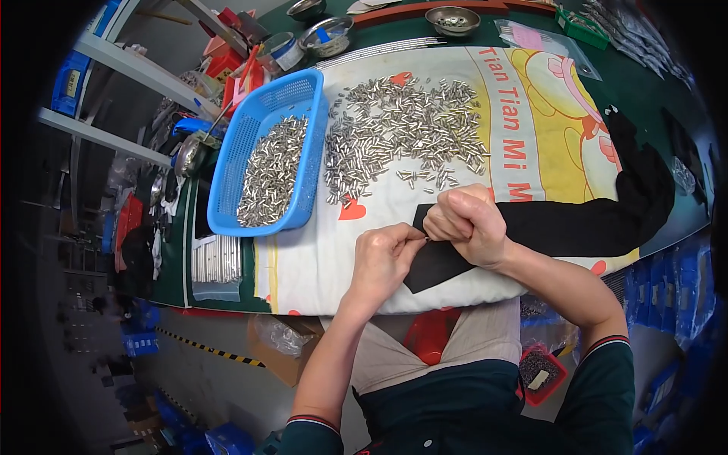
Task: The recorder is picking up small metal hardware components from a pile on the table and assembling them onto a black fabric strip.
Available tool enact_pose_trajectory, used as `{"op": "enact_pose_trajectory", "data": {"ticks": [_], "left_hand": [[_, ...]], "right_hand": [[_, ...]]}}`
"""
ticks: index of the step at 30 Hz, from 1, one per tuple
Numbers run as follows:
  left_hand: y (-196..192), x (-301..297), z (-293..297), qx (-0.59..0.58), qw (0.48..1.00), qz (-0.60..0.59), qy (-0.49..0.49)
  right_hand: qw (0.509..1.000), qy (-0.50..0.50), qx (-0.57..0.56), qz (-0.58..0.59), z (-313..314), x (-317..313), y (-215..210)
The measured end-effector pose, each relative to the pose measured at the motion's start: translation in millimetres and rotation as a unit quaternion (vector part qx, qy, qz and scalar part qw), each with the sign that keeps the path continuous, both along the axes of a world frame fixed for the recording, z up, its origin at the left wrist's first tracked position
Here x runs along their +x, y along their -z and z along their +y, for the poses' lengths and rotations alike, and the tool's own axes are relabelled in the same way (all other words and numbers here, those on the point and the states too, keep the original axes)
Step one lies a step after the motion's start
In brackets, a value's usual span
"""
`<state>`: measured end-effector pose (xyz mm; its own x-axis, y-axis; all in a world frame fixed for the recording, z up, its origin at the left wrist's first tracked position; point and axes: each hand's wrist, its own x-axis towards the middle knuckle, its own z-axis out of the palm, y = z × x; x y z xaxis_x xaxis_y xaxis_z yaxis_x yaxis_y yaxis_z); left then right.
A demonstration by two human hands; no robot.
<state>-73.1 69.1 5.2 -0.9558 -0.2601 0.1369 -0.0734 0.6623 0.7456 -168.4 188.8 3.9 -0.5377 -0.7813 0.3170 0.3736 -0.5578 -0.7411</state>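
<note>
My left hand [384, 262] is closed in a pinch, thumb and forefinger together. Right against its fingertips, my right hand [468, 226] is curled into a fist. Whatever lies between them is too small or hidden to make out. Both are over the end of a black cloth strip [553, 227], laid across a printed towel [334, 265]. Beyond my hands, many small silvery metal pins [409, 121] are spread on the towel, a few lying loose near my right hand. To the left stands a blue perforated basket [322, 114], partly filled with similar pins [273, 174].
Metal bowls [453, 21] stand at the back on a green table [394, 34]. A bag of metal rods [215, 259] lies at the left edge, beside a metal frame [106, 136]. Below the table are a cardboard box [277, 353] and a red bin [544, 374].
</note>
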Motion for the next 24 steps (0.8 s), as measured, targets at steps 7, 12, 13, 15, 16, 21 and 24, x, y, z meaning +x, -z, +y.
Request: {"op": "enact_pose_trajectory", "data": {"ticks": [7,12,13,15,16,21,24], "left_hand": [[-4.6,-5.6,-5.7,0.015,0.999,-0.037,0.037],[-3.4,-6.6,-8.4,-0.002,0.997,-0.052,0.051],[-3.3,-6.8,-9.3,-0.008,0.997,-0.053,0.053],[-2.1,-4.7,-10.5,-0.013,0.997,-0.054,0.054],[-2.2,-5.5,-9.4,-0.012,0.997,-0.050,0.054],[-0.9,-2.3,-5.7,0.001,0.999,0.001,0.045],[1.2,1.7,0.6,0.007,1.000,-0.007,0.016]], "right_hand": [[1.000,0.011,0.010,0.001,0.1,1.2,0.0],[1.000,-0.001,0.002,0.007,1.3,2.4,1.4],[1.000,0.001,0.014,0.026,0.6,3.4,0.8],[0.999,0.002,0.027,0.043,-1.4,6.6,0.8],[0.998,0.011,0.038,0.052,-0.7,6.4,-0.4],[1.000,-0.003,-0.018,0.014,1.5,-1.9,-1.1],[0.999,0.016,0.000,0.044,2.5,-7.6,-0.5]]}}
